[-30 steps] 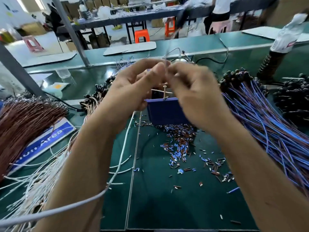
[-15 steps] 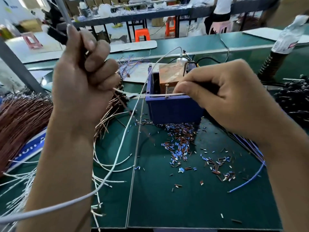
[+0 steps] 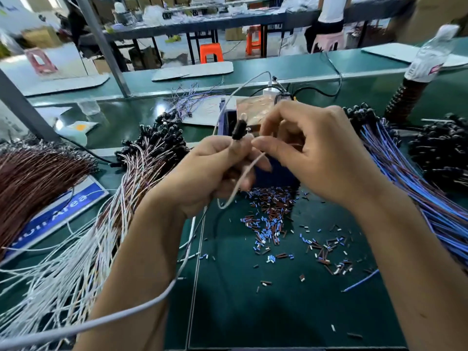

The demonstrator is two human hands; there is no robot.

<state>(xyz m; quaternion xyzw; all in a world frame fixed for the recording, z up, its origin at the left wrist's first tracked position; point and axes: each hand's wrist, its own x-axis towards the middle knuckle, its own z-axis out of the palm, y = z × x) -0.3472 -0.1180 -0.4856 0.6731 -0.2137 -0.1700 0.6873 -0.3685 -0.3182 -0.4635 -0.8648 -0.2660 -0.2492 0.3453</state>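
Fingers (image 3: 255, 162) of the left hand (image 3: 215, 171) are curled tight round a black connector (image 3: 238, 130), which stands upright just in front of the blue box (image 3: 277, 174). A thin white wire (image 3: 241, 179) loops down from the connector across the left palm. The right hand (image 3: 311, 153), also in front of the box, pinches the wire's upper end between thumb and forefinger. Cut insulation bits (image 3: 268, 219) litter the green tabletop (image 3: 253, 312) nearer than the box; a bundle of blue wires (image 3: 417, 178) lies to its right.
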